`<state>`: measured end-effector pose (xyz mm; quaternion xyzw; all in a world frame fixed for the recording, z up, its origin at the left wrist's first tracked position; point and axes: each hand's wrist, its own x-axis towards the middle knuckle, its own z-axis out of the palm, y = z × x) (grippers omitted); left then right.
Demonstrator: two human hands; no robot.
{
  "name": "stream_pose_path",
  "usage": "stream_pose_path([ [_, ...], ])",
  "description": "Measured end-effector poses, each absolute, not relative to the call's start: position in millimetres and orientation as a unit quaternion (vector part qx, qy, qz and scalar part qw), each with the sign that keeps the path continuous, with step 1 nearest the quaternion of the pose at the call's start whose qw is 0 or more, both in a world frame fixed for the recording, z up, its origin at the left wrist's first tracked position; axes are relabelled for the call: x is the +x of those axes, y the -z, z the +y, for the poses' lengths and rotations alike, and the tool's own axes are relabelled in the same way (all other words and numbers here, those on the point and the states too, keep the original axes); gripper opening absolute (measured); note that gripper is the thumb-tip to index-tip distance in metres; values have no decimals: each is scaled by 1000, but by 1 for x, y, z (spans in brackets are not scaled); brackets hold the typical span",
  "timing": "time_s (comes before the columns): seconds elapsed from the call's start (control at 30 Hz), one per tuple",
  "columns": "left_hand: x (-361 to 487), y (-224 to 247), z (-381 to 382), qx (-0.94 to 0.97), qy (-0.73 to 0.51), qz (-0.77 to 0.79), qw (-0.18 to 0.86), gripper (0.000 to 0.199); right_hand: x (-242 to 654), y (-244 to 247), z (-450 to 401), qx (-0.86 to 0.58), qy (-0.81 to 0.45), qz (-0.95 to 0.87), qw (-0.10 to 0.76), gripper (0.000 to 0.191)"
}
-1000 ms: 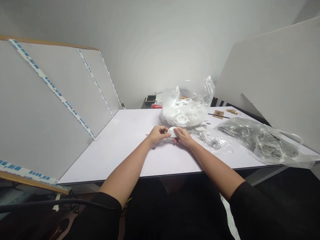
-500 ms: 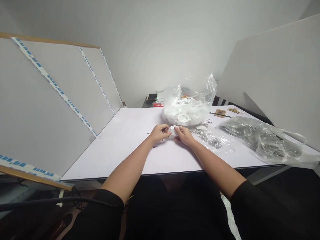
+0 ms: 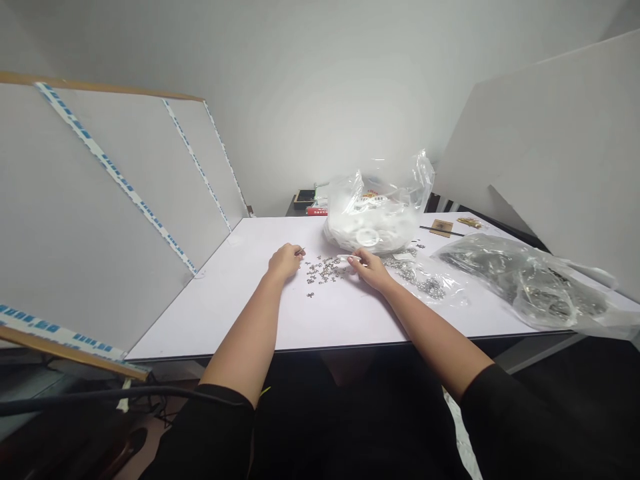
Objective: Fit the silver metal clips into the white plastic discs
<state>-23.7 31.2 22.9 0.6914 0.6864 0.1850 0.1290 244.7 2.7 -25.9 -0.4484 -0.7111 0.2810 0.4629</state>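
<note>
My right hand (image 3: 369, 268) is closed on a thin white disc (image 3: 345, 258), which it holds by the right edge above the white table. To the left, my left hand (image 3: 286, 260) has its fingers pinched together around a small dark piece (image 3: 301, 251), too small to make out clearly. Between the hands lies a loose scatter of small metal pieces (image 3: 326, 269). A clear plastic bag full of white round parts (image 3: 369, 230) stands just behind my right hand. Right of that hand, a flat clear bag of small metal parts (image 3: 431, 288) rests on the table.
A large plastic bag of dark metal parts (image 3: 540, 283) covers the right side of the table (image 3: 215, 300). Behind it lie a brown square (image 3: 441, 227) and a gold-coloured packet (image 3: 469, 222). Upright panels flank both sides.
My left hand has left the white disc and moved left, uncovering the scattered metal pieces. The disc now appears edge-on in my right hand.
</note>
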Motion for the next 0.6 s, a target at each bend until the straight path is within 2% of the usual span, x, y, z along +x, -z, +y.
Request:
stream_pose_path([
  [0.27, -39, -22, 35, 686, -128, 691, 186, 19, 247, 26, 5, -442, -275, -710, 474, 42],
  [0.6, -14, -17, 30, 733, -134, 649, 155, 20, 251, 33, 13, -427, -249, -728, 475, 37],
])
